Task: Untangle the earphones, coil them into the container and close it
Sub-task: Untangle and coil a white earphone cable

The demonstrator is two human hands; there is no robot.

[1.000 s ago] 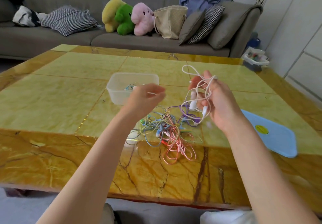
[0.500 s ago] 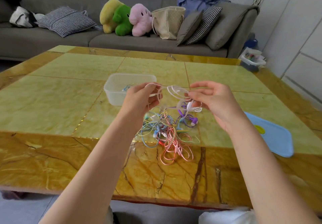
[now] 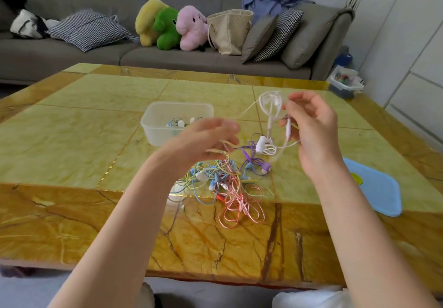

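Since half a second ago the hands have drawn apart. Right hand (image 3: 314, 125) pinches the white earphones (image 3: 269, 125) coil above the table (image 3: 84, 140); left hand (image 3: 203, 140), blurred, apparently pinches the trailing cord. Keep tension light, feed loops evenly toward the container (image 3: 153, 135).

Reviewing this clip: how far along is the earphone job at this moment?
Early to midway. Done: the clear container already holds some earphones. In hand: the right hand pinches a white earphone coil; its cord runs toward the blurred left hand, and its lower end still touches the purple set. Left: the coloured tangle on the table, then fitting the blue lid.
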